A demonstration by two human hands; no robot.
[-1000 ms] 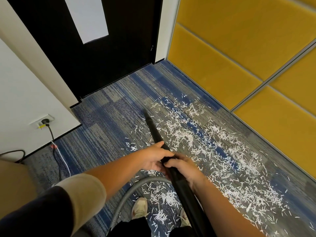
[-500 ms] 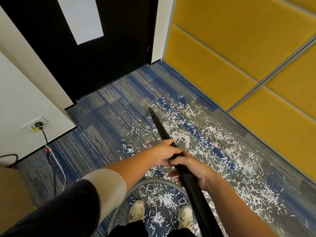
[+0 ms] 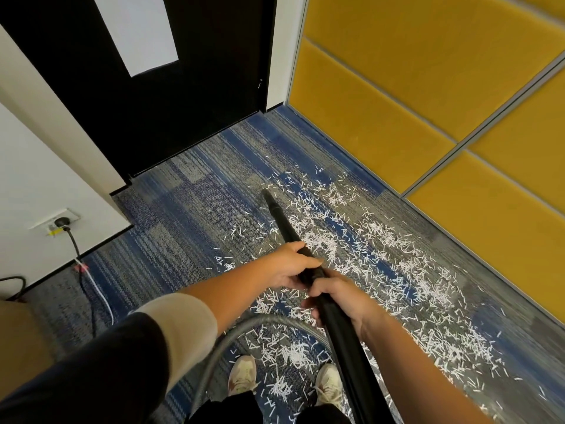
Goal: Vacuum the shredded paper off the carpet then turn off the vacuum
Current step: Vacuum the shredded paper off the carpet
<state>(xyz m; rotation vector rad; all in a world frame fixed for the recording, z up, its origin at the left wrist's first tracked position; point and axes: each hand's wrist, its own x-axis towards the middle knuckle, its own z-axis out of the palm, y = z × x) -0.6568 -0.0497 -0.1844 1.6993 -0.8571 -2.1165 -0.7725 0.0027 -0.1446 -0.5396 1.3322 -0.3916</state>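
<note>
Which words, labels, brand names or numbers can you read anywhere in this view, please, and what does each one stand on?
No readable text anywhere in this view.
White panel on the black door: blank.
Yellow tag at the wall outlet: too small to read, if it bears any text.
Vacuum wand: plain black, with no visible brand or marking.

Open carpet (image 3: 189,215) left of the wand (image 3: 284,224); yellow wall panels (image 3: 397,123) close the right.
</note>
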